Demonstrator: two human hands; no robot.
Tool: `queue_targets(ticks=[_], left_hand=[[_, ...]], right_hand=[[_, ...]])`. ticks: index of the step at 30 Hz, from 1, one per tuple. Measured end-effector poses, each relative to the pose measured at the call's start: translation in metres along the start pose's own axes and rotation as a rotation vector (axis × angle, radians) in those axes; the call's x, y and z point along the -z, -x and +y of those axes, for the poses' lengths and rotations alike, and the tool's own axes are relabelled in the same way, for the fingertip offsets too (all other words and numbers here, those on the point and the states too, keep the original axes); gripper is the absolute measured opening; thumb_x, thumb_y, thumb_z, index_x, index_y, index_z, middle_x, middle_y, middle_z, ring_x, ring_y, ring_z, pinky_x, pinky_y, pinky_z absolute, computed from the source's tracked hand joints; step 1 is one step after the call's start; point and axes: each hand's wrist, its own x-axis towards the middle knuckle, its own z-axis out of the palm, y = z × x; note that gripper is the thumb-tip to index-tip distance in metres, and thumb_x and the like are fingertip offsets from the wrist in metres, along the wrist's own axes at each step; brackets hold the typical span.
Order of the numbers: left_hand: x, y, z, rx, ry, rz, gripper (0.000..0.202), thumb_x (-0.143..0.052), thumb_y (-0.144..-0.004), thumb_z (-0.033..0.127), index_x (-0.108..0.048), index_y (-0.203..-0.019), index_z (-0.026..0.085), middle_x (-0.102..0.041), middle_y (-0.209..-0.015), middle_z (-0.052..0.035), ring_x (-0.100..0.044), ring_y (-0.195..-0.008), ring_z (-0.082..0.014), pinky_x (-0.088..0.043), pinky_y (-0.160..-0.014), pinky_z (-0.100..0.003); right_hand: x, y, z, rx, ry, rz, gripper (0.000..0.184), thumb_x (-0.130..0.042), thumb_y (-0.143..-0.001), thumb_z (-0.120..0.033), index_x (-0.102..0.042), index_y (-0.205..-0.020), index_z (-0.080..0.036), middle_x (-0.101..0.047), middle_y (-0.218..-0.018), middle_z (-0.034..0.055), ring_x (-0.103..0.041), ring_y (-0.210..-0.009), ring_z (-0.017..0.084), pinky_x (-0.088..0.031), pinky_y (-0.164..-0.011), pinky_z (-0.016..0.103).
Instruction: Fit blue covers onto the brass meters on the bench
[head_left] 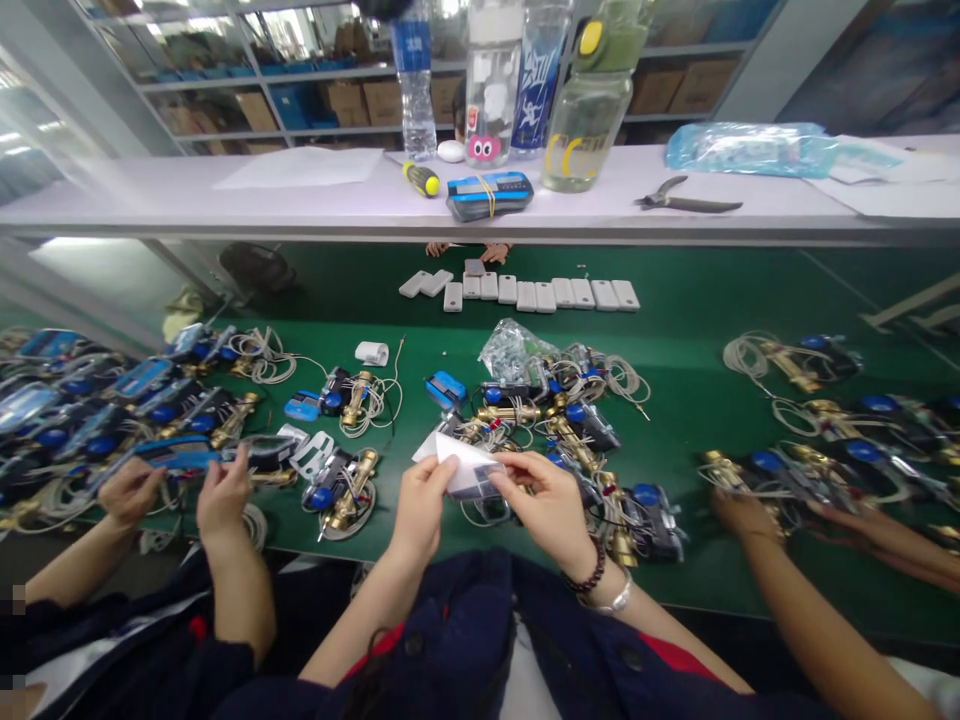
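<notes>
Clear plastic pouch (469, 468) pinched at both edges by left hand (420, 505) and right hand (546, 505), above crowded green tabletop (675, 330).

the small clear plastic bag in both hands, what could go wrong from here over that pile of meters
1. The small clear plastic bag is pinched only at its edges by the left hand and right hand, so it may slip or tear.
2. The tangled grey cables on the brass-bodied meters lie right under it and could snag.
3. A co-worker's hand works close by, so elbows might bump.
</notes>
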Motion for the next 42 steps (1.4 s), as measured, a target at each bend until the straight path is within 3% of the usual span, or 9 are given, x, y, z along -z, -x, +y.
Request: queue_targets(ticks=[6, 10, 15, 20, 24, 31, 37, 39, 42], left_hand=[[0.002, -0.024, -0.016, 0.106, -0.086, -0.017, 0.034, -0.067, -0.061, 0.045, -0.057, -0.058, 0.013, -0.046, -0.048, 0.0049, -0.038, -0.045, -0.0071, -0.031, -0.044, -0.019], [-0.005, -0.063, -0.038, 0.070, -0.519, -0.133, 0.043, -0.046, -0.076, 0.053, -0.055, -0.060, 0.015, -0.040, -0.043, 0.0060, -0.038, -0.041, -0.0080, -0.033, -0.044, -0.020], [-0.011, -0.152, -0.050, 0.042, -0.872, -0.262, 0.030, -0.059, -0.073, 0.044, -0.065, -0.065, 0.016, -0.063, -0.059, -0.0008, -0.059, -0.060, -0.0154, -0.042, -0.058, -0.023], [0.006, -0.260, -0.051, -0.008, -1.193, -0.032, 0.029, -0.053, -0.081, 0.032, -0.065, -0.099, 0.012, -0.063, -0.109, -0.0159, -0.054, -0.107, -0.0267, -0.039, -0.089, -0.032], [0.017, -0.303, -0.068, -0.003, -1.346, 0.069, 0.047, -0.068, -0.069, 0.029, -0.058, -0.109, 0.007, -0.052, -0.122, -0.0234, -0.044, -0.118, -0.0349, -0.035, -0.095, -0.039], [0.012, -0.295, -0.081, -0.102, -1.329, 0.088, 0.027, -0.059, -0.076, 0.015, -0.058, -0.102, 0.010, -0.058, -0.115, -0.0173, -0.050, -0.113, -0.0280, -0.036, -0.095, -0.036], [0.000, -0.244, -0.025, -0.229, -1.095, 0.107, 0.032, -0.037, -0.090, 0.022, -0.050, -0.118, 0.015, -0.065, -0.100, -0.0069, -0.062, -0.083, -0.0151, -0.047, -0.075, -0.025], [-0.005, -0.210, 0.008, -0.349, -0.939, 0.006, 0.035, -0.036, -0.089, 0.024, -0.051, -0.120, 0.018, -0.065, -0.104, -0.0056, -0.062, -0.082, -0.0139, -0.048, -0.074, -0.024], [-0.013, -0.149, 0.055, -0.455, -0.766, -0.398, 0.035, -0.045, -0.084, 0.024, -0.058, -0.117, 0.023, -0.064, -0.110, -0.0039, -0.061, -0.088, -0.0151, -0.047, -0.078, -0.025]], right_hand=[[-0.002, -0.006, 0.025, 0.249, 0.179, 0.033, 0.014, -0.059, -0.080, -0.018, -0.071, -0.081, -0.025, -0.067, -0.080, 0.0044, -0.062, -0.076, 0.017, -0.052, -0.068, 0.030], [0.003, -0.014, 0.042, 0.193, 0.215, 0.078, 0.015, -0.059, -0.080, -0.021, -0.071, -0.071, -0.025, -0.062, -0.100, 0.0073, -0.058, -0.091, 0.021, -0.051, -0.075, 0.036], [0.026, -0.021, 0.065, 0.001, 0.277, 0.221, 0.015, -0.060, -0.079, -0.032, -0.069, -0.072, -0.022, -0.062, -0.096, 0.0082, -0.058, -0.093, 0.023, -0.047, -0.083, 0.040], [0.053, -0.014, 0.095, -0.214, 0.282, 0.361, 0.021, -0.063, -0.075, -0.041, -0.068, -0.073, -0.020, -0.064, -0.091, 0.0091, -0.059, -0.090, 0.024, -0.046, -0.083, 0.042], [0.060, -0.006, 0.110, -0.352, 0.282, 0.453, 0.028, -0.065, -0.070, -0.046, -0.068, -0.073, -0.019, -0.066, -0.086, 0.0093, -0.060, -0.086, 0.024, -0.049, -0.080, 0.040], [0.047, -0.013, 0.112, -0.443, 0.238, 0.459, 0.030, -0.065, -0.068, -0.048, -0.070, -0.073, -0.019, -0.069, -0.083, 0.0088, -0.063, -0.080, 0.023, -0.053, -0.075, 0.037], [0.042, -0.035, 0.092, -0.278, 0.331, 0.306, 0.036, -0.056, -0.078, -0.044, -0.068, -0.102, -0.020, -0.068, -0.087, 0.0076, -0.062, -0.081, 0.021, -0.051, -0.079, 0.037], [0.039, -0.043, 0.079, -0.268, 0.273, 0.225, 0.047, -0.055, -0.079, -0.044, -0.059, -0.120, -0.020, -0.068, -0.086, 0.0070, -0.062, -0.077, 0.020, -0.052, -0.075, 0.036], [0.025, -0.051, 0.053, -0.271, -0.065, -0.080, 0.049, -0.059, -0.077, -0.046, -0.059, -0.119, -0.020, -0.067, -0.101, 0.0102, -0.063, -0.087, 0.022, -0.053, -0.074, 0.036]])
